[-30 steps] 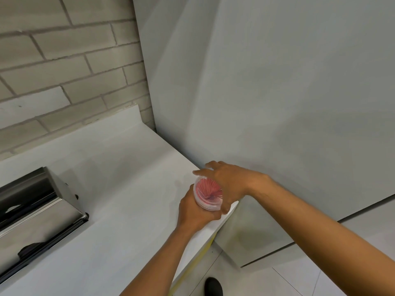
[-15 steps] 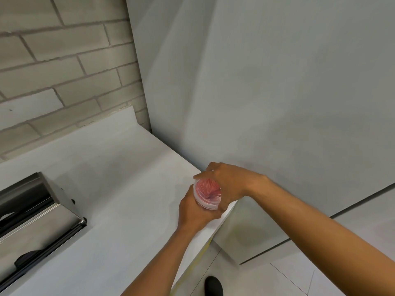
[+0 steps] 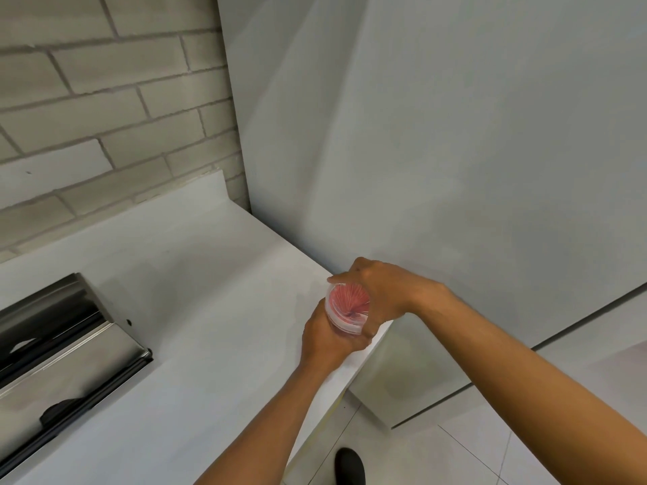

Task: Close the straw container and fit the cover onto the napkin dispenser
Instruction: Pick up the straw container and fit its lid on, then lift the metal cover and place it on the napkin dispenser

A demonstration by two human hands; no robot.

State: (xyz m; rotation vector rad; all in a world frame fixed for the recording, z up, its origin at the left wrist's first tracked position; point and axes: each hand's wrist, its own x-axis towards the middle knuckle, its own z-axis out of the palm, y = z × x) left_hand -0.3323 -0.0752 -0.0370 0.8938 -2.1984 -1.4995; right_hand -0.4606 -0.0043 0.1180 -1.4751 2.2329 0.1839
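Observation:
A clear round straw container (image 3: 345, 308) packed with red straws stands at the right end of the white counter (image 3: 196, 302). My left hand (image 3: 327, 339) wraps its side from below. My right hand (image 3: 381, 292) covers its top from the right, fingers curled over the clear lid at the rim. Whether the lid is seated I cannot tell. A shiny steel napkin dispenser (image 3: 59, 358) lies at the counter's left edge, with a dark slot and black trim showing.
A brick wall (image 3: 105, 99) backs the counter. A tall grey panel (image 3: 455, 152) rises right behind the container. The counter's front edge drops to a tiled floor (image 3: 437, 456), where a dark shoe (image 3: 350, 465) shows.
Both hands have stayed on the container; the right hand has shifted slightly around the lid. The view has drifted a little, nothing else moved.

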